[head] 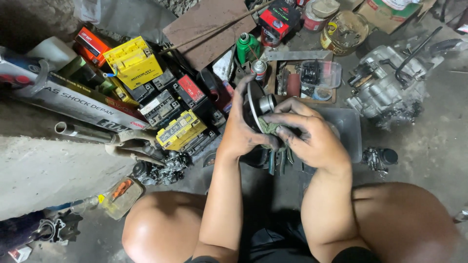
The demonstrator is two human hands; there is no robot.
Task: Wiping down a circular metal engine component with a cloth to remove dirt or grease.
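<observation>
Left hand (pixel 240 130) grips the round metal pulley (pixel 257 106) upright, steadying it; right hand (pixel 312 141) pinches a green rag (pixel 269 127) against its hub.

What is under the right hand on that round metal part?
A greenish rag is pressed by the right hand against the round metal part, held by the left hand. The surface beneath is hidden.
</observation>
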